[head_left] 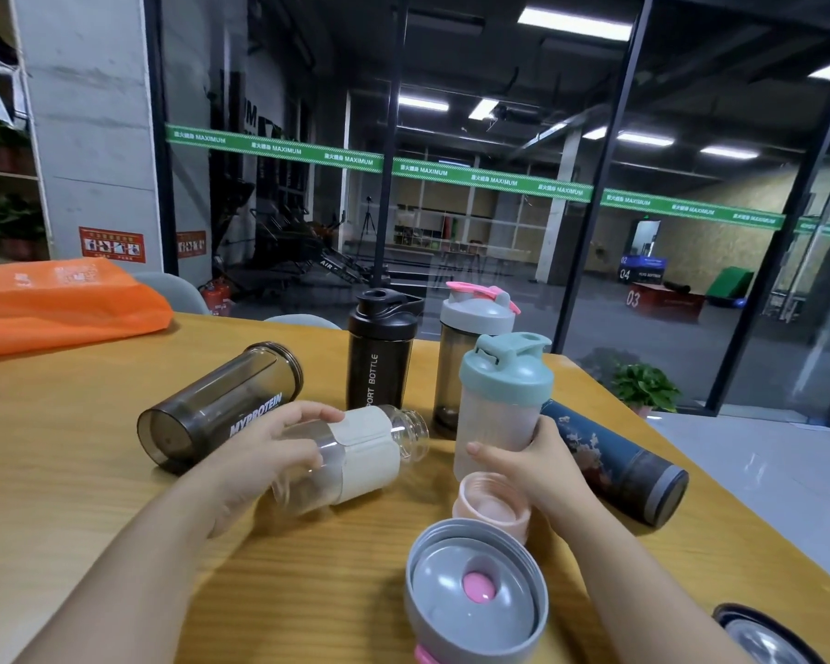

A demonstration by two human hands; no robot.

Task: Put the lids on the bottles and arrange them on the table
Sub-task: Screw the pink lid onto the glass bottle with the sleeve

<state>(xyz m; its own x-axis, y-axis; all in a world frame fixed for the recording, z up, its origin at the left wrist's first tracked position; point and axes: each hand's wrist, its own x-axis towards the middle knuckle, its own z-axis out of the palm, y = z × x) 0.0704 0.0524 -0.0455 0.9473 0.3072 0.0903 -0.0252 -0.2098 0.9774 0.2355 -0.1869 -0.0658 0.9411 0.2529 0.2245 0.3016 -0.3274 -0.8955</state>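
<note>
Bottles lie and stand across the table (68, 472). Far left, the smoky shaker (221, 404) lies on its side, uncapped. Beside it, the left hand (264, 452) grips the clear bottle (355, 457) round its body, tilted, neck open — apparently being raised. Behind stand the black bottle (379, 352) and the pink-trimmed shaker (475, 347), both capped. The right hand (533, 462) wraps the lower body of the teal-lidded shaker (501, 404), upright and capped; placing it seems the step in hand. The pink lid (492, 508) and grey lid (475, 596) lie loose in front. The blue flask (614, 462) lies at right. Next move: match a lid to the clear bottle's neck.
</note>
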